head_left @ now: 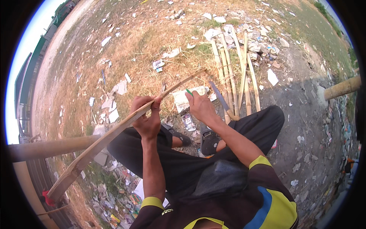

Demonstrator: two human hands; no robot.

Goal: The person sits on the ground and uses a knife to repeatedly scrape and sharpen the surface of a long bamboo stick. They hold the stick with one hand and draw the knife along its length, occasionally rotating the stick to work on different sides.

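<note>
My left hand [146, 116] is closed around a long split bamboo strip [110, 134]. The strip slants from the lower left, where its end is broad, to a thin tip ahead of my feet. To the right of it my right hand [203, 108] pinches a small green object [189, 92]; only its end shows, so its kind is unclear. This hand is apart from the strip. A long-bladed knife [220, 95] with a wooden handle lies by my right knee, beside several bamboo strips [227, 72] on the ground.
A pale block [182, 100] lies on the ground ahead of my feet. Thick bamboo poles stick in from the left [57, 148] and the right [343, 87]. Paper and plastic litter [263, 42] is scattered over the dry grass and dirt.
</note>
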